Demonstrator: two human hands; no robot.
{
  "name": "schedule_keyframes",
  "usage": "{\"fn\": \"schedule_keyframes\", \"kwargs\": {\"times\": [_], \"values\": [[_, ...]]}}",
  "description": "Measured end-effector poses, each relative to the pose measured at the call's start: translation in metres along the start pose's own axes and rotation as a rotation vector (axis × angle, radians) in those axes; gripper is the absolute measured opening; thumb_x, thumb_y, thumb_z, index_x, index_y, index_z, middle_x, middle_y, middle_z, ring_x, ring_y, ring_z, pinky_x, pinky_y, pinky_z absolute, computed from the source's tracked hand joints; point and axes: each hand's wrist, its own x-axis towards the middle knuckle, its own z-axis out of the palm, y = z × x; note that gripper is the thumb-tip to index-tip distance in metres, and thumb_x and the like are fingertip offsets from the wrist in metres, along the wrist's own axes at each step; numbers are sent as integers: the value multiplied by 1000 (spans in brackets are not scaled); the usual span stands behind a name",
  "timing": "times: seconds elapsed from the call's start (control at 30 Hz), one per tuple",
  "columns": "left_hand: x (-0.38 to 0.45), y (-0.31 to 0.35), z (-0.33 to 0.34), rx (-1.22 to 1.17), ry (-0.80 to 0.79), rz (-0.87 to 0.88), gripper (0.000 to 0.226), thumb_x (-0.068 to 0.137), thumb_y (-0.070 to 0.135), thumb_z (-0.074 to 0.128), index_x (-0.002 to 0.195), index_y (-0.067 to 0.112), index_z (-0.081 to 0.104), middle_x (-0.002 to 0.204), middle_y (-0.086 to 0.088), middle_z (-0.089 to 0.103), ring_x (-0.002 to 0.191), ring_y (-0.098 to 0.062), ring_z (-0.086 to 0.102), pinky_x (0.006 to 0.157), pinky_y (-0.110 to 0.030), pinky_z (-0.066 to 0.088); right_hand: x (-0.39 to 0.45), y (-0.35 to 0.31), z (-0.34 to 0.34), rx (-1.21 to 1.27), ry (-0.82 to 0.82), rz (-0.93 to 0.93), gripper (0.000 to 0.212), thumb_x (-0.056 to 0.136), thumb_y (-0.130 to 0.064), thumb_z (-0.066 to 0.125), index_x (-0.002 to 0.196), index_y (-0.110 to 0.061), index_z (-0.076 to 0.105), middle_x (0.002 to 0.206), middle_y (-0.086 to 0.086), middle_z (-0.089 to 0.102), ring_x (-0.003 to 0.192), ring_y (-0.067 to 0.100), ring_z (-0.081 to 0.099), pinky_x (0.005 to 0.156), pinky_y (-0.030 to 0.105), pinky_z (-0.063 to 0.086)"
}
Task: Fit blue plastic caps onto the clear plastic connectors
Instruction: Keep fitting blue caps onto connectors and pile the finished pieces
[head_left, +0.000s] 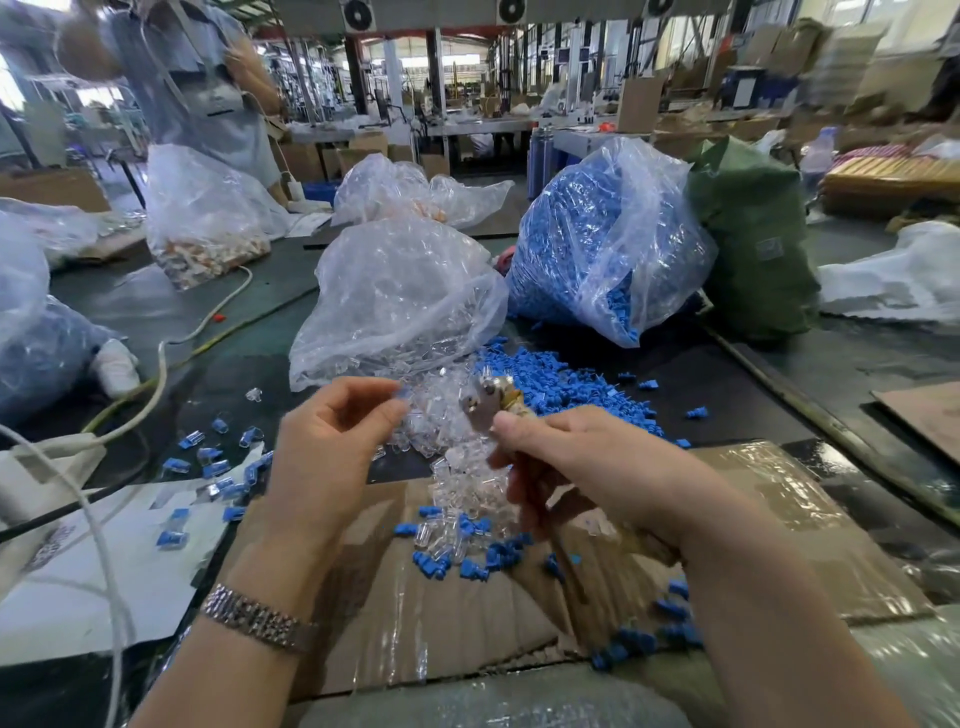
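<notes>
Left hand (332, 441) pinches a small clear connector with a blue cap (402, 391) between thumb and fingertips, held above the loose parts near the bench's middle. Right hand (576, 467) grips a metal hand tool (485, 402), fingers curled round its handle; tool head sits just beside the pinched part, not touching as far as I can tell.

Below the hands: pile of clear connectors (457, 467) spilling from a clear bag (400, 296), mixed with loose blue caps (550, 384) from a second bag of blue caps (587, 244) further back. Capped pieces (208, 457) scattered toward the left edge.

No readable writing or brand anywhere; the print on the white sheet (67, 582) at the left is blurred.

Surface: dark bench (779, 384), taped cardboard (769, 514) flattened on the near edge, white cables (161, 374) on the left. Metal watch band (254, 618) on the left wrist. Room: factory floor, cartons, more benches, another person (197, 78) standing at the far left.
</notes>
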Motion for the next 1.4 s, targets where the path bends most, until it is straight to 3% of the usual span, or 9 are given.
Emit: {"fn": "schedule_keyframes", "kwargs": {"times": [0.1, 0.2, 0.33, 0.47, 0.67, 0.83, 0.97, 1.17, 1.4], "values": [[5, -5, -17, 489, 304, 8, 16, 88, 12, 70, 88, 28, 69, 96, 2, 68, 92, -20, 65, 80, -40, 54, 1, 4, -13, -129, 263, -9, 49, 95, -56, 59, 92, -9, 68, 71, 1, 68, 65, 19, 67, 71, 44, 58], [7, -7, -21, 851, 352, 48, 20, 84, 9, 67, 93, 26, 69, 104, -4, 54, 106, -31, 52, 91, -46, 44, 6, 10, -19, -506, 506, 83, 42, 94, -52, 60, 80, -13, 56, 74, 0, 62, 66, 19, 57, 58, 36, 40], [-1, -5, -1, 666, -79, 155, 30, 88, 4, 65, 95, 33, 71, 96, 14, 63, 86, 1, 60, 73, -10, 41, 13, 22, -20, -801, 576, 262, 32, 92, -41, 61, 82, -12, 51, 101, 9, 57, 91, 29, 55, 70, 37, 45], [-5, -13, 16, 753, -318, 149, 21, 95, 17, 66, 108, 34, 68, 100, 22, 59, 88, 2, 61, 85, -24, 55, 18, 29, -22, -817, 593, 353, 36, 94, -42, 61, 106, -9, 55, 117, 15, 52, 106, 35, 52, 91, 43, 50], [-2, -16, 19, 773, -339, 142, 14, 94, 30, 70, 108, 31, 69, 102, 17, 61, 94, -1, 58, 88, -20, 48, 23, 27, -17, -853, 572, 372, 50, 94, -50, 60, 123, -10, 53, 128, 17, 51, 119, 36, 48, 99, 47, 47], [-3, -14, 17, 739, -337, 103, 13, 90, 27, 75, 98, 36, 69, 89, 22, 65, 81, 9, 60, 68, -9, 46, 25, 26, -13, -887, 601, 292, 52, 93, -45, 66, 133, -20, 44, 136, 12, 40, 128, 33, 38, 102, 51, 39], [-2, -14, 17, 709, -363, 84, 17, 91, 24, 74, 101, 35, 67, 91, 22, 66, 84, 8, 61, 77, -14, 53, 31, 23, -8, -1060, 606, 58, 28, 94, -26, 66, 119, -39, 59, 122, -1, 37, 121, 25, 31, 97, 47, 31], [-1, -15, 16, 677, -422, 46, 26, 90, 13, 69, 97, 38, 67, 87, 18, 66, 78, 6, 62, 62, -7, 47, 38, 26, -4, -1214, 543, 121, 21, 98, -24, 59, 114, -31, 70, 117, 1, 43, 118, 27, 33, 98, 48, 34], [-1, -13, 8, 609, -480, 5, 27, 90, 8, 70, 97, 34, 68, 96, 14, 68, 86, 2, 65, 73, -10, 51, 39, 31, -8, -1213, 548, 108, 19, 99, -23, 58, 113, -26, 71, 117, 1, 44, 115, 25, 36, 96, 43, 37]]}}
